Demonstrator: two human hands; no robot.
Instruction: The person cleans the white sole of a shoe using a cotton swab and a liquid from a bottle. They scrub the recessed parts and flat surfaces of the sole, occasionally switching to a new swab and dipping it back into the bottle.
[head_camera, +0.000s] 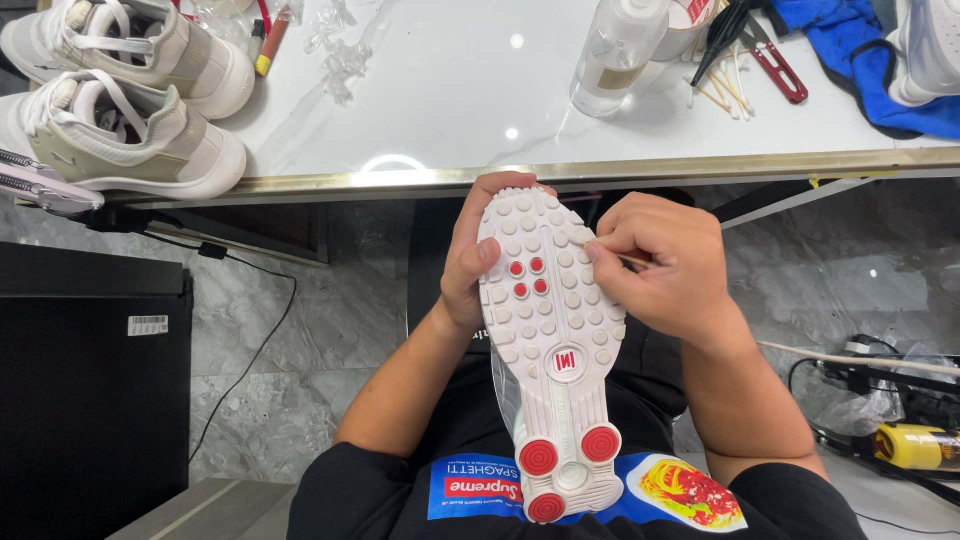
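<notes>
Left hand (468, 268) grips studded white rubber sole (553, 340); right hand (660, 262) pinches thin wooden stick (634, 260).

white sneakers (120, 100), clear bottle (615, 50), blue cloth (850, 50)

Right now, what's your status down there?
Left hand grips upturned white shoe. Right hand pokes thin stick at sole. Nothing in the way.
</notes>
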